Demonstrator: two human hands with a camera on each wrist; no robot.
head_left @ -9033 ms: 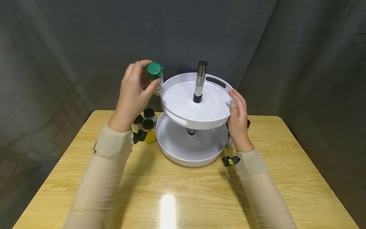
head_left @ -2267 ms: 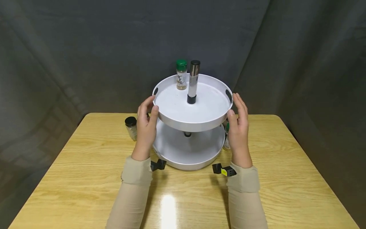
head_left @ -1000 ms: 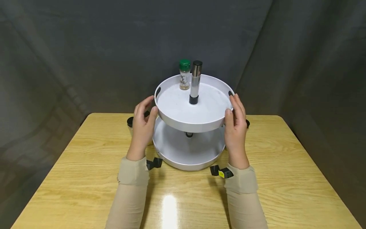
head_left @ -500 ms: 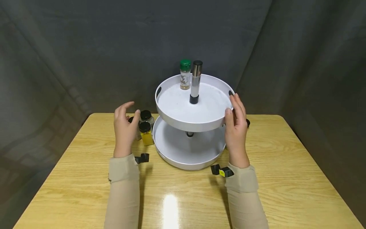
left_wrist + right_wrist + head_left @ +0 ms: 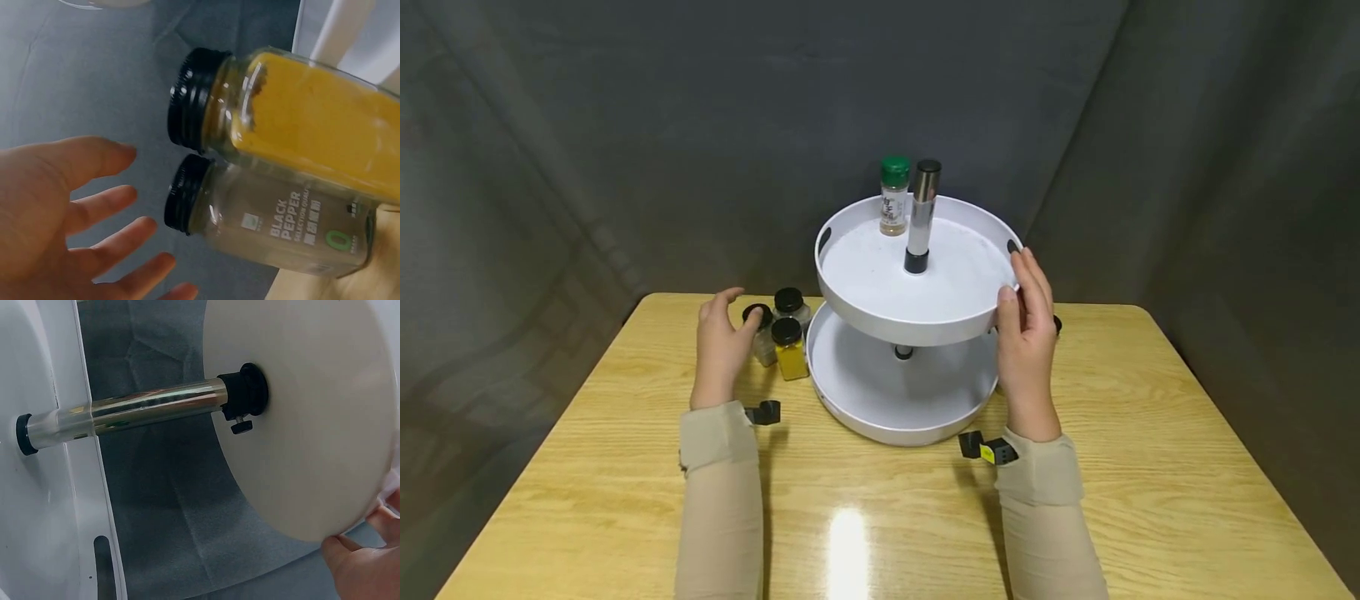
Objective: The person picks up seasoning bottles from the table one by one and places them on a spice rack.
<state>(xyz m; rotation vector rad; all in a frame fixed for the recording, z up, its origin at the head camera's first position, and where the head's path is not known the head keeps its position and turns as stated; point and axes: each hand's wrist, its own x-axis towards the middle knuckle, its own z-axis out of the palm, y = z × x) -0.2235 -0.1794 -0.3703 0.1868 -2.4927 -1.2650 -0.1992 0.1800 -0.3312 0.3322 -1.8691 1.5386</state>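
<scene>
by the back-left corner of the tabletop (image 5: 925, 525): one upright, black-lidded, clear-glass pepper jar (image 5: 766, 351), just right of the nearer left hand (image 5: 718, 350), spread, empty; right hand (image 5: 1029, 346) gripping round white upper tray (image 5: 910, 332).

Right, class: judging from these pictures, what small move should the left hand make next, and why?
Probably close the left hand around the black pepper jar. It is open, holds nothing and is close to that jar's black lid, while the right hand holds the rim of the upper tray, which has room beside the green-capped jar.
</scene>
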